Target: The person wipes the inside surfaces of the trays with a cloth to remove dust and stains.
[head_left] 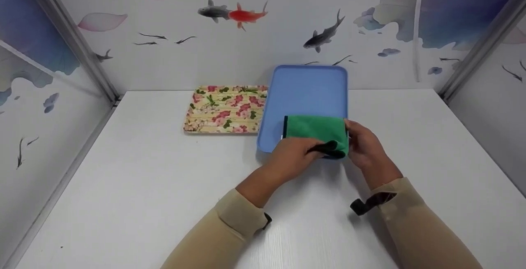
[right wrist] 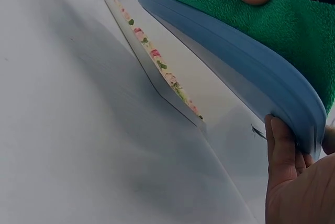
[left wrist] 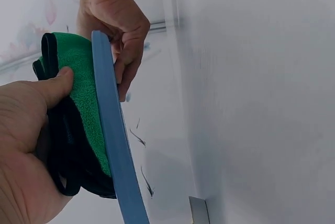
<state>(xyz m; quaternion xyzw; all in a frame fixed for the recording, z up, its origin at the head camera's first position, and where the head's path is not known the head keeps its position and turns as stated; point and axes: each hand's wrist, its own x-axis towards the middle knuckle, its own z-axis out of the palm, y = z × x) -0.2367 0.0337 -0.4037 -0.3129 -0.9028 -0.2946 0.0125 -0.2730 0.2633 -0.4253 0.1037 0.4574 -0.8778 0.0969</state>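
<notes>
A blue tray (head_left: pixel 310 90) is held tilted above the table, its far end raised toward the back wall. Against its near part lies a folded green towel (head_left: pixel 316 127) with black edging. My left hand (head_left: pixel 294 158) grips the towel's near folded edge, the thumb (left wrist: pixel 64 80) on top of the cloth. At the tray's near right corner, my right hand (head_left: pixel 365 143) holds the rim, with its fingers (right wrist: pixel 282 148) curled beneath the blue underside. In the left wrist view the tray appears edge-on, the towel pressed along its face.
A floral-patterned tray (head_left: pixel 226 110) sits on the white table (head_left: pixel 156 186) at the back, left of the blue tray and partly overlapped by it. Behind stands a white wall (head_left: pixel 246 51) with painted fish; side panels (head_left: pixel 53 125) close in both sides.
</notes>
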